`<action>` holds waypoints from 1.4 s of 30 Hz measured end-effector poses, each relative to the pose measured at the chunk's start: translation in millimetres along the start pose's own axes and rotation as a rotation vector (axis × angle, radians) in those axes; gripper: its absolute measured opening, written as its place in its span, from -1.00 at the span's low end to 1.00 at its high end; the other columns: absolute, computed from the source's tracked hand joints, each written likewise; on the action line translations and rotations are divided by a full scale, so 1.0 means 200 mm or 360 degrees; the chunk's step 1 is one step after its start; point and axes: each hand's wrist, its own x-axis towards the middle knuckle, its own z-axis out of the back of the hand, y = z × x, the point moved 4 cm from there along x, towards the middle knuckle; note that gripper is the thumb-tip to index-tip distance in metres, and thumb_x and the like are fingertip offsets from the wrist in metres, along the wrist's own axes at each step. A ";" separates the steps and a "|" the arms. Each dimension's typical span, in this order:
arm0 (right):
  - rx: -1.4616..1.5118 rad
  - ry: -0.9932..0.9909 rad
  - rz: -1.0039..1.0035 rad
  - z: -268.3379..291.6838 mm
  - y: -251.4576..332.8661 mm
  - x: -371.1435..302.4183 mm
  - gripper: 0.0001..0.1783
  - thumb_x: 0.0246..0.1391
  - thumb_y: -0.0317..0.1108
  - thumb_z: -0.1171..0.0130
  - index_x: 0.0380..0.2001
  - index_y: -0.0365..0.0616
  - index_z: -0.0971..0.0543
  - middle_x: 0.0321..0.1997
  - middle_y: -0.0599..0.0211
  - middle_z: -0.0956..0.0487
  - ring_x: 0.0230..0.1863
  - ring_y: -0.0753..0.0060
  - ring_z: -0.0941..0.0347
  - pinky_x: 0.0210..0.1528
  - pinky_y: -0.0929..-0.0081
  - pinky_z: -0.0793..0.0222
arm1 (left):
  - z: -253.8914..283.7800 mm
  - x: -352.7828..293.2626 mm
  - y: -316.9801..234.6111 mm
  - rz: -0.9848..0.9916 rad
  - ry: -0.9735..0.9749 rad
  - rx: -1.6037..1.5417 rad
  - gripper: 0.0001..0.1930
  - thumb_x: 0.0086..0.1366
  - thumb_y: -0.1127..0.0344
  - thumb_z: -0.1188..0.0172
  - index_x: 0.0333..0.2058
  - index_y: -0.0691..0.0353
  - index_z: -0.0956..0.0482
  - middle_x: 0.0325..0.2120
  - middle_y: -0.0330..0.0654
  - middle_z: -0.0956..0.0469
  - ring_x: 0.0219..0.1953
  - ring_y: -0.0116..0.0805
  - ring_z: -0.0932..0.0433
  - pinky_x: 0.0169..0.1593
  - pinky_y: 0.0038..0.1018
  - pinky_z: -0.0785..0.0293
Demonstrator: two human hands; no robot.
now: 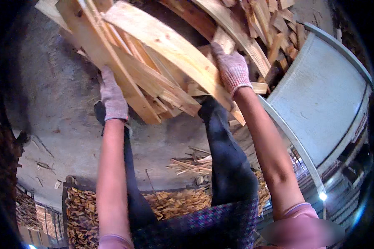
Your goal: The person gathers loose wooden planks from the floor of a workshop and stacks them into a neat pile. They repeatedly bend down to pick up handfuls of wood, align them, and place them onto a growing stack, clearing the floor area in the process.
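My left hand (114, 97), in a pale knitted work glove, presses against the outer edge of a long wooden board (124, 83) on the left of a loose bundle. Its fingertips are partly hidden by that board. Across the bundle, my right hand (233, 70), in a matching glove, grips its right side beside a wide pale board (166, 43). Its fingers are closed over the wood, with some hidden. Between my hands the boards lie at slanting angles, fanned and overlapping. Their near ends hang above my legs (226, 149).
Behind and right of the bundle lies a heap of wood offcuts (274, 29). A light grey metal sheet (320, 95) with a curved-looking rim stands on the right. Thin sticks (193, 164) lie on the concrete floor (50, 103). Stacked small wood pieces (178, 203) fill a bin at the bottom.
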 end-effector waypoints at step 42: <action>-0.0335 -0.0127 0.0667 -0.64 0.49 0.54 0.06 -0.02 0.24 -0.39 0.30 -0.38 -0.31 0.07 -0.26 -0.61 0.07 -0.10 -0.61 0.16 0.10 -0.50 | 0.23 -0.05 -0.09 -0.1221 -0.0393 0.1452 -0.32 0.43 0.00 -0.11 0.36 0.34 -0.32 0.30 0.10 -0.42 0.31 0.04 -0.38 0.38 -0.22 -0.24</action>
